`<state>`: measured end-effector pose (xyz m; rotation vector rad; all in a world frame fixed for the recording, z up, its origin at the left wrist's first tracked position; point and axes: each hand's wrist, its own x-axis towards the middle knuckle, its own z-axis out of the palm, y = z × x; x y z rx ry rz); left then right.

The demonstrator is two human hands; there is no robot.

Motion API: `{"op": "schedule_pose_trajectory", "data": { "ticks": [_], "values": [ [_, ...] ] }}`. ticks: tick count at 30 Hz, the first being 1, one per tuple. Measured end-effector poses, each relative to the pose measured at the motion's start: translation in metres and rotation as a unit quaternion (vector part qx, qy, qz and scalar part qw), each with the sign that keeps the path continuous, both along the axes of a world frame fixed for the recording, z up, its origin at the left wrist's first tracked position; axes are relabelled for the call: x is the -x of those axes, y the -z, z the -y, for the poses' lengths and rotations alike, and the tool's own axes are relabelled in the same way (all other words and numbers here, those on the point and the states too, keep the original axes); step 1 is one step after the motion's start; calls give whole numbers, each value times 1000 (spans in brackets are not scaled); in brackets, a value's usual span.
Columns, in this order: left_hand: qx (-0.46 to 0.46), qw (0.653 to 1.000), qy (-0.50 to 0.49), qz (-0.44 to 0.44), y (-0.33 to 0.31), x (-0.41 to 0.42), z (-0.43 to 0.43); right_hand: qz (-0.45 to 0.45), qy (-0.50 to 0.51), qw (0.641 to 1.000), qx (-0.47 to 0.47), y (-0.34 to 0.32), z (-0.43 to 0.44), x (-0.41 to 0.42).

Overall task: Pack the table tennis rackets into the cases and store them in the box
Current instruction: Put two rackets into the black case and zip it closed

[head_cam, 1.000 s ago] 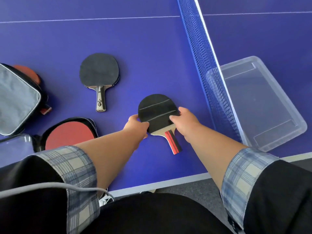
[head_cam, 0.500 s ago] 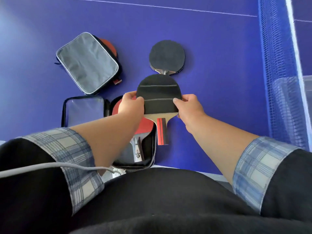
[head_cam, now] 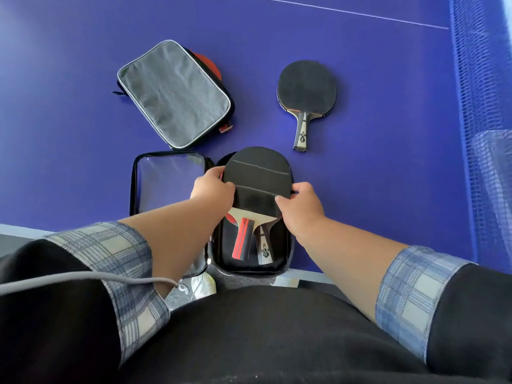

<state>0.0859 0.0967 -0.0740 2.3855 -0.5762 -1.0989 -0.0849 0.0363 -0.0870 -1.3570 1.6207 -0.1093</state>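
Observation:
A black-faced racket with a red-striped handle [head_cam: 256, 187] lies over the open black case [head_cam: 286, 253] at the table's near edge. My left hand [head_cam: 212, 187] grips its left rim and my right hand [head_cam: 300, 207] grips its right rim. Under it a red-faced racket [head_cam: 229, 217] with a grey handle lies in the case. The case's clear lid [head_cam: 166, 178] is folded out to the left. A second black racket [head_cam: 307, 91] lies loose on the table, handle toward me. A grey case [head_cam: 173, 92] lies further back with a red racket [head_cam: 206, 62] sticking out from beneath.
The blue table [head_cam: 69, 134] carries everything. The blue net [head_cam: 483, 106] runs along the right, and the clear plastic box [head_cam: 496, 162] shows blurred behind it. The table's white near edge [head_cam: 25, 228] sits just in front of my body.
Both hands carried the red-handled racket left from the spot beside the net and brought it down over the open case, on top of the red racket.

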Motion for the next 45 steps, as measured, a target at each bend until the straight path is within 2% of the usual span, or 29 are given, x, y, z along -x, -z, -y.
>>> {"op": "schedule_pose_trajectory", "data": {
  "ticks": [4,10,18,24,28,34,37,39,41,43,45],
  "values": [
    [-19,1000,11,7,10,0,-3,-51,2,999,5,4,-7,-2],
    [-47,997,6,54,14,6,-6,-43,-25,999,-1,7,-9,-1],
    [10,997,32,66,26,-3,-11,-34,-34,999,2,0,-9,-4],
    [41,997,43,53,37,-13,-10,-64,-35,997,19,0,-7,-12],
    [54,994,84,47,35,-20,-6,-93,-39,994,35,-3,-9,-18],
    [35,975,217,27,19,-33,-14,-113,-30,993,32,-9,-22,-34],
    [56,980,181,62,7,-53,-34,-145,-36,984,101,-14,-51,-42],
    [24,990,103,94,2,-73,-55,-157,-91,967,180,-18,-74,-52],
    [-34,992,36,119,0,-93,-80,-152,-220,937,224,-22,-92,-68],
    [-105,987,-5,125,3,-109,-101,-133,-348,902,220,-25,-105,-89],
    [-145,984,-44,91,9,-119,-117,-117,-437,872,188,-26,-116,-109]
  ]
}}
